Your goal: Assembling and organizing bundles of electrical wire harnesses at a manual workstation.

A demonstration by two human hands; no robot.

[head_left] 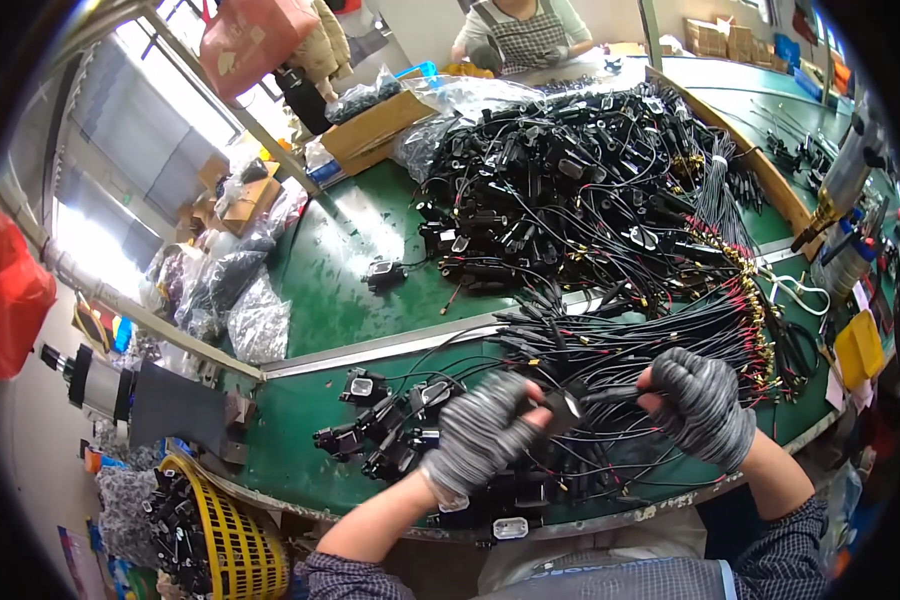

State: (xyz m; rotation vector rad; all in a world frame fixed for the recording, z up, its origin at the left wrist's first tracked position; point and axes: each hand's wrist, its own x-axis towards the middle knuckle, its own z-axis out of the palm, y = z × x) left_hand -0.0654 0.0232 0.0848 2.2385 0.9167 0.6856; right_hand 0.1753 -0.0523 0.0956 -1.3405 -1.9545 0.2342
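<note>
Both my hands wear grey knitted gloves. My left hand (pixel 478 432) pinches a small black plug-like part (pixel 562 406) with a pale face. My right hand (pixel 703 402) grips the thin black cable (pixel 610 395) that runs into that part. Both hands hover over a tangle of black wires (pixel 610 350) on the green table (pixel 310 270). Several loose black connector housings (pixel 385 425) lie just left of my left hand.
A big heap of black cables with red and gold ends (pixel 590 190) fills the table's far side. A yellow basket (pixel 225 545) of black parts stands at the lower left. Cardboard boxes (pixel 375 125) and plastic bags (pixel 255 320) sit left. Another person (pixel 525 35) works at the far end.
</note>
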